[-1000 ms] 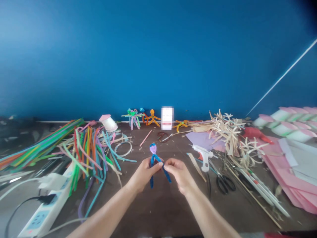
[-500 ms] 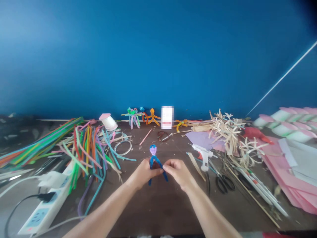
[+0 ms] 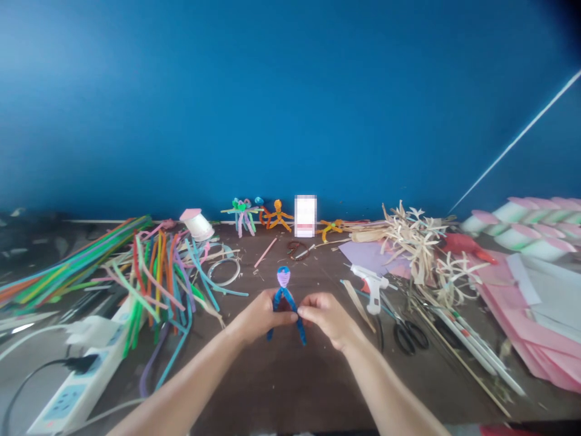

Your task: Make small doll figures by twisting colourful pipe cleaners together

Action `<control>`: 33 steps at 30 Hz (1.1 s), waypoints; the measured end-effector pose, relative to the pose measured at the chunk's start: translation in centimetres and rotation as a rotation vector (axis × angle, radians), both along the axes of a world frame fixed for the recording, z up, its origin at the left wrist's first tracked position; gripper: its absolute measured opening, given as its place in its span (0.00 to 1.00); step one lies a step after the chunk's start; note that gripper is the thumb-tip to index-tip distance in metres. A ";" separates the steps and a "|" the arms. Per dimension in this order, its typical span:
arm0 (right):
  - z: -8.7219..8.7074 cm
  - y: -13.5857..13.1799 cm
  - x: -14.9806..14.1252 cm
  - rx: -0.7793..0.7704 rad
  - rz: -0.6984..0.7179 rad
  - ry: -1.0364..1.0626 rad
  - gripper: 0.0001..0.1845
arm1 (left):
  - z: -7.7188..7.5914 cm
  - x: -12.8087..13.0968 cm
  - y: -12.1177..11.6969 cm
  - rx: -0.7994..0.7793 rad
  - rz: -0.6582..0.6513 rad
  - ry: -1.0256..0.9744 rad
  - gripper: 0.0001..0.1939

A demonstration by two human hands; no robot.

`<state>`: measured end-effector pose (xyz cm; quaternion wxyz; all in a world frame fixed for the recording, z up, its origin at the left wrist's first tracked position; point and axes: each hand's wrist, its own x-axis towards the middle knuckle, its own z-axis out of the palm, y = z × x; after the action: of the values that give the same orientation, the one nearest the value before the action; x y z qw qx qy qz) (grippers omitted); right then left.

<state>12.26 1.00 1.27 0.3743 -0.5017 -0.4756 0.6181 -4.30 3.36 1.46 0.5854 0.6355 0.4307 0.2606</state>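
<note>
Between my hands stands a small pipe-cleaner figure [image 3: 284, 278], its head purple with a blue top and two long blue strands spread below. My left hand [image 3: 259, 316] is closed on the left side of it, thumb reaching across towards the right strand. With thumb and fingertips my right hand [image 3: 321, 313] pinches the right blue strand at about its middle. The lower ends of both strands hang free beneath my fingers. Part of the left strand is hidden by my left hand.
Loose coloured pipe cleaners [image 3: 163, 272] and a power strip [image 3: 68, 387] lie left. A white cup [image 3: 196, 225] and orange pipe-cleaner figures [image 3: 278, 215] stand at the back. On the right are a glue gun [image 3: 372, 284], scissors [image 3: 411, 336], dried-leaf flowers [image 3: 415, 239] and pink sheets [image 3: 512, 315].
The figure's head has shifted slightly right and its strand ends have moved a little left and down. Both hands keep hold in nearly the same place.
</note>
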 end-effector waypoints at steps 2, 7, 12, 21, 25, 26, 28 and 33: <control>0.3 0.0 -0.1 -0.030 0.014 0.057 0.06 | 0.0 -0.2 0.0 -0.044 -0.017 -0.056 0.11; 0.7 -0.2 -0.2 -0.028 0.033 0.091 0.07 | 0.3 -0.5 0.2 -0.110 -0.080 -0.160 0.12; 0.8 -0.4 -0.2 -0.019 0.019 0.056 0.06 | 0.5 -0.4 0.3 -0.073 -0.077 -0.126 0.12; 1.0 -0.5 0.1 -0.041 0.043 0.059 0.04 | 1.4 -0.4 0.4 -0.026 -0.126 -0.059 0.13; 0.8 -0.5 0.1 -0.048 0.081 0.134 0.04 | 1.4 -0.3 0.3 -0.050 -0.138 -0.112 0.14; 0.8 -0.5 0.1 -0.054 0.087 0.155 0.04 | 1.4 -0.4 0.3 -0.063 -0.148 -0.128 0.14; 0.6 -0.5 0.1 -0.073 0.092 0.189 0.04 | 1.3 -0.4 0.4 -0.080 -0.185 -0.148 0.14; 0.4 -0.9 0.0 -0.128 0.101 0.271 0.02 | 1.3 -0.5 0.7 -0.035 -0.285 -0.205 0.12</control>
<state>12.26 0.13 1.68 0.3708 -0.4119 -0.4052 0.7271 -4.85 4.04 2.79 0.6681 0.6501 0.2787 0.2309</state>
